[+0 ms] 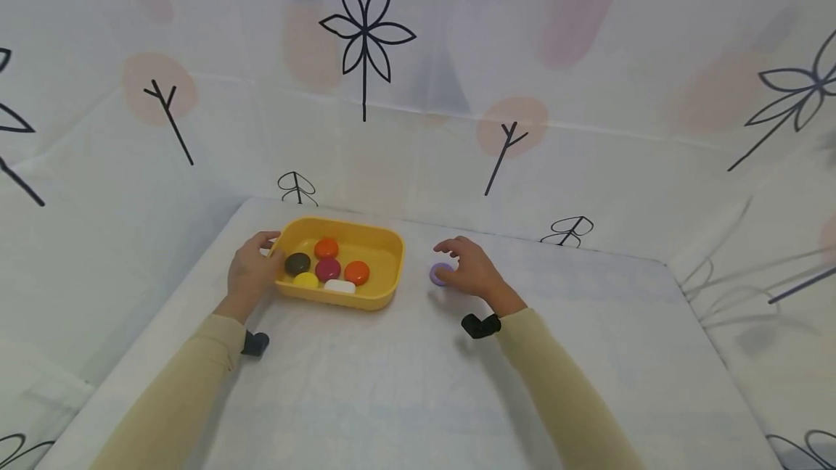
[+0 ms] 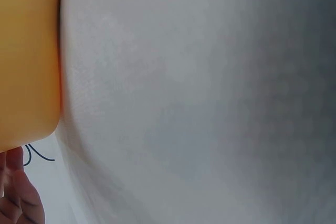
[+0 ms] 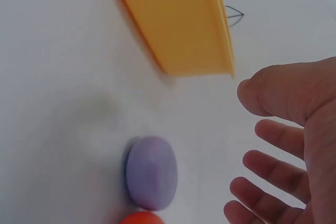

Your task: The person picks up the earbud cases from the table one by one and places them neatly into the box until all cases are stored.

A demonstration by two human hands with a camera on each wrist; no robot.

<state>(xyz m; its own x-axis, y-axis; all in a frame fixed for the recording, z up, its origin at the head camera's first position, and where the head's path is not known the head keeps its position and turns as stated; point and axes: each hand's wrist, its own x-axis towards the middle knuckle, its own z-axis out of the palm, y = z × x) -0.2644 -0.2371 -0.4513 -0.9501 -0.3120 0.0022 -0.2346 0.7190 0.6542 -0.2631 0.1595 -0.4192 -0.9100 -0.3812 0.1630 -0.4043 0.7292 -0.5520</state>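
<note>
My left hand (image 1: 251, 267) holds the left end of a yellow tray (image 1: 392, 289), with its thumb at the rim. In the left wrist view, its fingers (image 2: 26, 198) touch the tray's wall (image 2: 29, 61). Inside lie two orange discs (image 1: 357, 273), a dark disc (image 1: 297, 263), a maroon disc (image 1: 328, 269), a yellow disc (image 1: 305, 281) and a white piece (image 1: 339, 286). My right hand (image 1: 473, 270) hovers over a purple disc (image 3: 152, 173) on the table. Its fingers are spread and hold nothing; the right wrist view shows them apart from the disc.
In the right wrist view, a red-orange round piece (image 3: 142, 218) shows at the bottom edge, close to the purple disc. A white cloth covers the table (image 1: 366, 383). Behind it hangs a printed fabric backdrop (image 1: 418, 151) with flower drawings.
</note>
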